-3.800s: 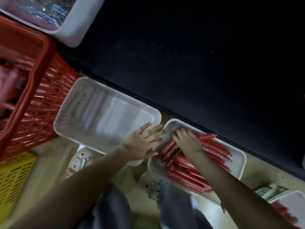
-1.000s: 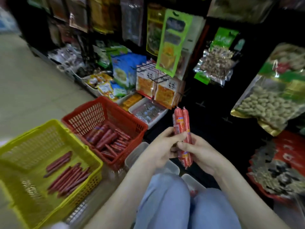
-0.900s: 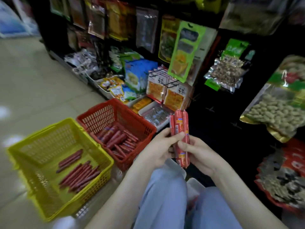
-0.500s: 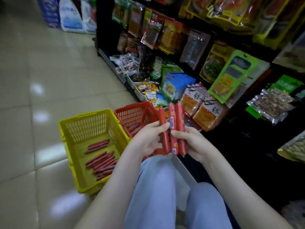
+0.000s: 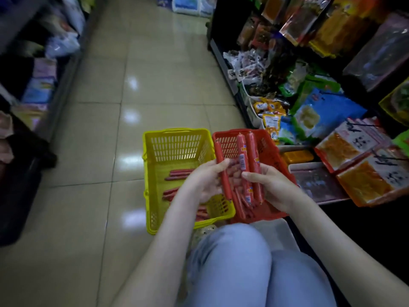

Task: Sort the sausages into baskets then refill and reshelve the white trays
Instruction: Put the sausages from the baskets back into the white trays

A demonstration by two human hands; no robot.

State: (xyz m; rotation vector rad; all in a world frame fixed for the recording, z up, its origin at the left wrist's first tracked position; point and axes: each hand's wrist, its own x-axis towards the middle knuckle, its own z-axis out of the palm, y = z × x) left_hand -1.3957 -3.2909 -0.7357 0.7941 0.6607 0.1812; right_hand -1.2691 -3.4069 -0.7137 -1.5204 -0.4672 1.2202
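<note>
Broadly, we looked down a shop aisle whose glossy tiled floor (image 5: 106, 129) filled most of the view. Shelves (image 5: 332, 63) packed with bright snack packets ran along the right side. Nearest us, the person's knees in pale blue jeans (image 5: 232, 262) took up the bottom of the frame.

Beyond the knees two plastic baskets stood on the floor side by side, their walls touching. We saw the yellow basket (image 5: 177, 130) on the left, with loose sausages (image 5: 179, 173) lying on its bottom. The red basket (image 5: 274, 158) stood on the right, against the foot of the shelves. It also held sausages, though the hands hid most of them. A white tray (image 5: 276, 229) showed just behind the right knee, partly covered.

Both hands were raised over the join between the baskets. The left hand (image 5: 207, 178) lay palm up, its fingers and thumb curled round one thin sausage (image 5: 226, 185), which stood nearly upright (tilted a little to the left at its top). The right hand (image 5: 272, 187) gripped two thicker sausages (image 5: 252, 149) side by side, with the thumb pressed across their fronts and the fingers behind. Their labelled tops rose above the red basket's far rim.
</note>
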